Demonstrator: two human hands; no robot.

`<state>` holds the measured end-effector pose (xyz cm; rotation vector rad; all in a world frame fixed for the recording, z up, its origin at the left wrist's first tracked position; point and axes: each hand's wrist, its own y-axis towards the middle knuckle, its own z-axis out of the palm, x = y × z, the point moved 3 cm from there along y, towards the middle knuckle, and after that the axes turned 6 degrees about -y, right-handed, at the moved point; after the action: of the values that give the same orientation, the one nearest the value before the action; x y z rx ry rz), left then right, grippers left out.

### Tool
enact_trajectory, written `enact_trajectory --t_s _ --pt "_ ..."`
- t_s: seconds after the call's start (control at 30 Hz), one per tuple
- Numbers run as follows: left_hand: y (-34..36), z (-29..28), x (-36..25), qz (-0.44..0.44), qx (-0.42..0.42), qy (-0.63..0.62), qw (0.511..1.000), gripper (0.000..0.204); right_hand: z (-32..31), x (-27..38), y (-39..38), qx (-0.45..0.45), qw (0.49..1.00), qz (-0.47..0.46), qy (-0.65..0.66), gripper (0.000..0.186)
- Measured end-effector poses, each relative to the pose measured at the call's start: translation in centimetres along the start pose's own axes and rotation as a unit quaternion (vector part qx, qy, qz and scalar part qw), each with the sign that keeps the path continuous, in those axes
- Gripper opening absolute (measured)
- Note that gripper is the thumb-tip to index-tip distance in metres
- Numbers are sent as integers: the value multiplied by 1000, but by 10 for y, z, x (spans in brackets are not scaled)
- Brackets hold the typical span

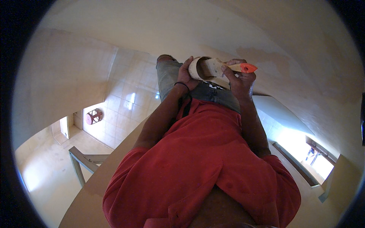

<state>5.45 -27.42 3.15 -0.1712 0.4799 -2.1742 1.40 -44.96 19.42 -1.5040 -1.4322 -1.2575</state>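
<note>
Close in front of my lap, my left hand (pixel 185 73) is wrapped round a small cream-coloured round tub (pixel 194 68), its open mouth tilted to the right. My right hand (pixel 240 78) grips a paintbrush (pixel 234 68) by its wooden handle, whose end is orange-red with a hole in it. The brush's wide pale head points left, at the mouth of the tub. Its bristle tips are partly hidden by the tub's rim, and the tub's contents are hard to make out.
A wall (pixel 258 41) with darker damp-looking patches rises ahead. Far below on the left, a red stool (pixel 94 116) stands on a shiny tiled floor (pixel 127 83). At lower left is an angled frame (pixel 84 161); a pale panel (pixel 281 110) and a bright opening (pixel 321 163) lie to the right.
</note>
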Motion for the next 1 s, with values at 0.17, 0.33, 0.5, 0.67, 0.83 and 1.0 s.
enact_trajectory --t_s 0.17,0.33,0.5,0.67,0.83,1.0 --pt "-1 0 0 5 -6 10 1000 57 0 0 0 -7 1000 1 15 14" --pt "1 -2 0 7 -7 20 1000 59 0 3 0 -7 1000 6 24 15" --pt "2 -5 0 2 -3 21 1000 60 0 -1 0 -3 1000 4 16 16" --pt "0 1 0 -2 -6 20 1000 60 0 1 0 -3 999 11 30 16" --pt "0 0 1 -5 -6 14 1000 60 -1 3 1 3 1000 22 6 16" --pt "0 -2 1 -10 -2 9 1000 60 -2 -6 1 0 1000 3 15 16"
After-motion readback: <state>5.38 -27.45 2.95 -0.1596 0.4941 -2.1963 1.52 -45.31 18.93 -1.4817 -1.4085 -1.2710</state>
